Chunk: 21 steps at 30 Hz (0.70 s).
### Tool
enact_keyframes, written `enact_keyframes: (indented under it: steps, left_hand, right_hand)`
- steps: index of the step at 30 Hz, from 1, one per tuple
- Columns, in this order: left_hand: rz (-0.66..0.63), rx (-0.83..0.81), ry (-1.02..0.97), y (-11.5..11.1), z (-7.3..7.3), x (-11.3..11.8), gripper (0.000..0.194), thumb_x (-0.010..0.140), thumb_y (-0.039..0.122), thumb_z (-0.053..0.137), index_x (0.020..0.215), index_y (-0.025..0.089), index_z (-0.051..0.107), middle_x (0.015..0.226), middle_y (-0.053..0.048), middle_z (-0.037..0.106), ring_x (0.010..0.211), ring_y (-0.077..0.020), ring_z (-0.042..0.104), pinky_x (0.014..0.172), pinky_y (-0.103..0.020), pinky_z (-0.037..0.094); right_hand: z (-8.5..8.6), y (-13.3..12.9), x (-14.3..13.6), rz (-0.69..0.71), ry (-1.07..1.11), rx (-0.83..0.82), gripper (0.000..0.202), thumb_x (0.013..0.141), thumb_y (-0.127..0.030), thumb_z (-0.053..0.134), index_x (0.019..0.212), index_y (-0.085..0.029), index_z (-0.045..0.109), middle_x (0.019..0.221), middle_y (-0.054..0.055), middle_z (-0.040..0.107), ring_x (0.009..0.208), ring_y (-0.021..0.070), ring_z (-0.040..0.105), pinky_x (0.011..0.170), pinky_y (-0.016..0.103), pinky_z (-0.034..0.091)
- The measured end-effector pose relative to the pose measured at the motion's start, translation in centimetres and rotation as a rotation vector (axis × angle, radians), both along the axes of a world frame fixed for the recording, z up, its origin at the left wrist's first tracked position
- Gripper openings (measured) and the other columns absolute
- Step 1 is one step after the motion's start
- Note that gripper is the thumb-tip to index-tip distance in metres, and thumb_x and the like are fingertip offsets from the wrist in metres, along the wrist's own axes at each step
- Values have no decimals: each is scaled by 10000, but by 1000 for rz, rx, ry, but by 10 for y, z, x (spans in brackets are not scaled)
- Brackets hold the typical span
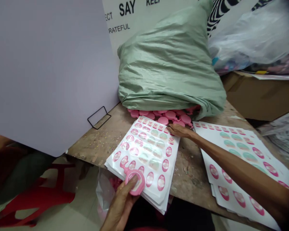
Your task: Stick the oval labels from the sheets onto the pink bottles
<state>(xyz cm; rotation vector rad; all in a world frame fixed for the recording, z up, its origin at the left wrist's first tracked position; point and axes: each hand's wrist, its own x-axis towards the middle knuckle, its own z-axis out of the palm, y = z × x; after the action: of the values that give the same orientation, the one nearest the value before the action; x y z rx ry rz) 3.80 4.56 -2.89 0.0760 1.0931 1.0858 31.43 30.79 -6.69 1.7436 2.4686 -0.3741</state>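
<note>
Holding pink case (140, 186) in left hand (121, 202) at front edge of bench (93, 144); touching far right corner of sticker sheet (148, 148) with right hand (179, 130), unclear whether pinching; apparently peeling, calling for clean lift-off.

"What does the pink piece (140, 185) look like?"
"Rounded, with a printed face and a narrow tab pointing away, held over the near edge of the sticker sheet (148, 146)."
"And that sheet?"
"White, glossy, flat atop an uneven stack (162, 208), bearing pink ovals and pale green stickers."
</note>
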Motion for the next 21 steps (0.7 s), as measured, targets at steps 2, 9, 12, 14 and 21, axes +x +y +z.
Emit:
enact_keyframes:
  steps: [2, 9, 12, 14, 21]
  left_hand:
    - [-9, 11, 18, 1, -6, 7, 435, 724, 268, 777, 1112, 100, 676, 1153, -170, 690, 1065, -299, 655, 939, -383, 525]
    - [-89, 24, 166, 3, -13, 16, 455, 684, 348, 806, 1032, 72, 710, 1022, -176, 729, 962, -301, 689, 885, -408, 552]
    - [-63, 5, 187, 0, -5, 21, 459, 663, 358, 820, 1015, 80, 720, 1006, -169, 734, 971, -303, 689, 883, -394, 554]
    - [-49, 3, 167, -4, 1, 27, 451, 658, 358, 823, 1000, 81, 726, 1010, -171, 734, 992, -306, 683, 877, -380, 558]
    - [-38, -53, 16, -25, 0, 71, 432, 589, 355, 860, 911, 93, 742, 946, -154, 742, 1012, -322, 671, 861, -363, 562]
  right_hand:
    - [-1, 4, -1, 21, -10, -13, 278, 941, -382, 527, 1032, -136, 618, 987, 52, 652, 855, 151, 632, 788, 355, 530]
    - [-3, 9, -2, 57, -9, -33, 283, 950, -385, 513, 986, -128, 627, 928, 44, 662, 801, 135, 637, 757, 333, 536]
    - [-2, 9, 0, 73, -1, -40, 282, 952, -383, 508, 984, -130, 628, 925, 41, 663, 800, 134, 638, 759, 334, 537]
    - [-1, 8, 0, 84, -3, -44, 272, 948, -378, 518, 1004, -134, 625, 945, 42, 660, 812, 137, 637, 762, 337, 538]
    - [-1, 8, -2, 97, -11, 17, 287, 931, -358, 550, 1119, -146, 597, 1076, 67, 632, 899, 163, 629, 786, 361, 542]
